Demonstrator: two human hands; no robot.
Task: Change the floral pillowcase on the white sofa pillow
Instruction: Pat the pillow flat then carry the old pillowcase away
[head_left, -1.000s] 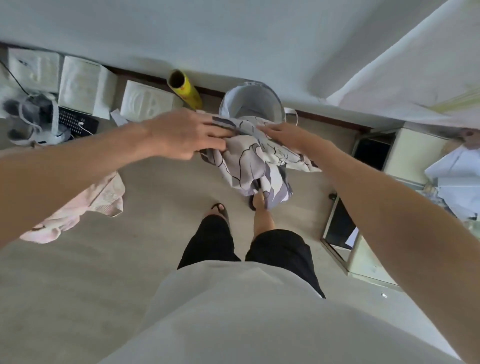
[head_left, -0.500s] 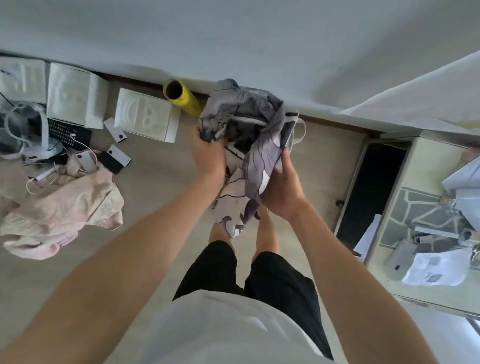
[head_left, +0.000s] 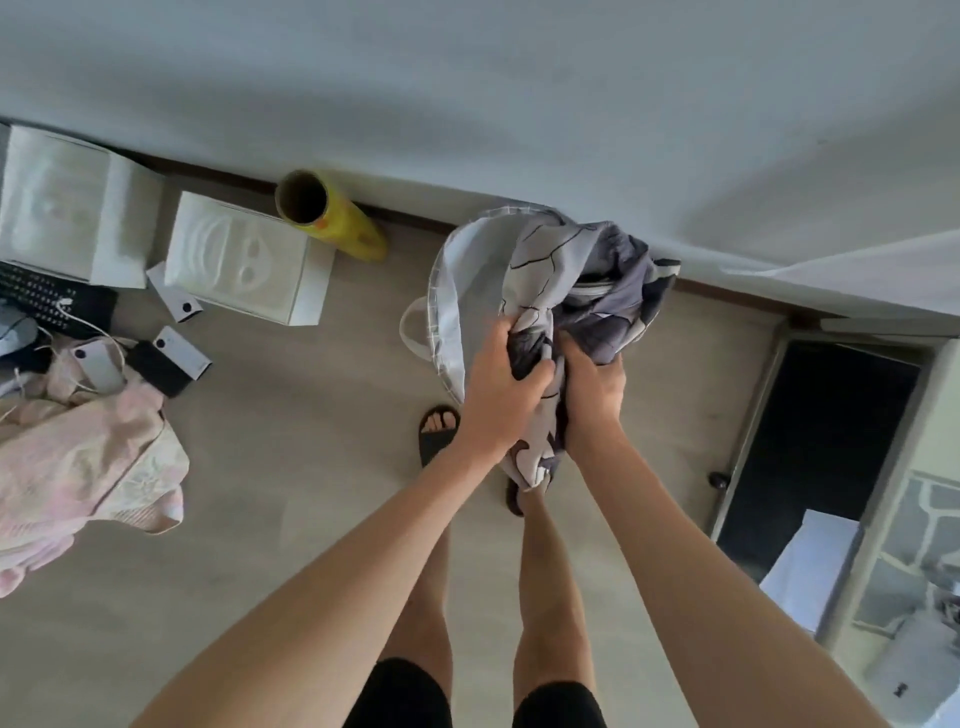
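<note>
Head view: both hands bunch the removed pillowcase above the laundry basket.

The left hand (head_left: 501, 384) and right hand (head_left: 592, 387), each grip clenched on the crumpled grey-and-white floral fabric pillowcase (head_left: 566, 291), hold it just over the pale round laundry basket (head_left: 441, 312) at 12 o'clock, judged ready for dropping in. A yellow cardboard-cored roll (head_left: 332, 218) lies at 11 o'clock.

Crumpled grey-and-white floral pillowcase (head_left: 566, 291), bunched in midair above the floor, tail hanging down.
</note>
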